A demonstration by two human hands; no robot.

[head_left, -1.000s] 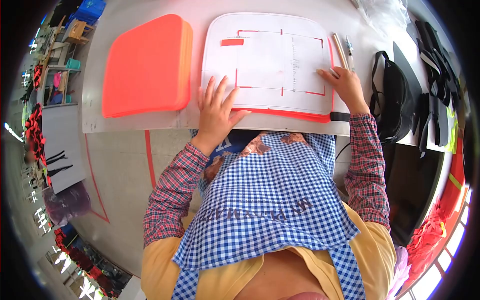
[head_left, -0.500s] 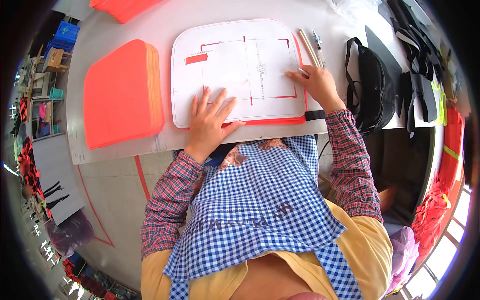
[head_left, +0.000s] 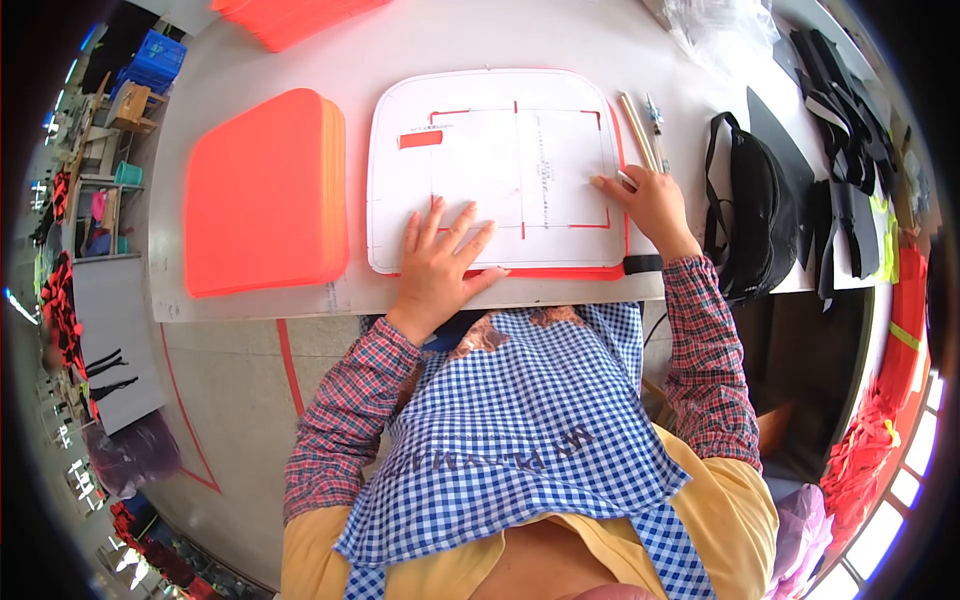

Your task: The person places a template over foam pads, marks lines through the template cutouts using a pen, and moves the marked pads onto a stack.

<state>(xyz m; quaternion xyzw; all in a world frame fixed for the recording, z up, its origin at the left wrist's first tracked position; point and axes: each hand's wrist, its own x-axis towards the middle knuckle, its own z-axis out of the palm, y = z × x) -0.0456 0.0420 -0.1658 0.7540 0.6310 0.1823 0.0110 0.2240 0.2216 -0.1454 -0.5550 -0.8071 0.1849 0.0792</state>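
Observation:
A white template sheet [head_left: 480, 170] with rounded corners, cut slots and printed lines lies on an orange-red panel [head_left: 560, 272], whose edge shows along the right and bottom. My left hand [head_left: 440, 262] rests flat on the template's lower edge, fingers spread, holding nothing. Near the right edge of the template, my right hand [head_left: 652, 205] is closed around a thin, pale pen [head_left: 627, 179]. Most of that pen is hidden by the fingers. Just beyond this hand lie a gold-coloured stick [head_left: 637, 130] and a clear pen [head_left: 655, 118].
A thick stack of orange-red panels [head_left: 262, 195] stands left of the template, with more orange panels [head_left: 295, 18] at the back. To the right are a black pouch [head_left: 760, 210], black strips [head_left: 845, 110] and clear plastic [head_left: 725, 35]. The table's front edge [head_left: 560, 295] runs close below.
The camera view has shifted, so the whole table appears lower and further right. Both hands keep nearly the same places on the template.

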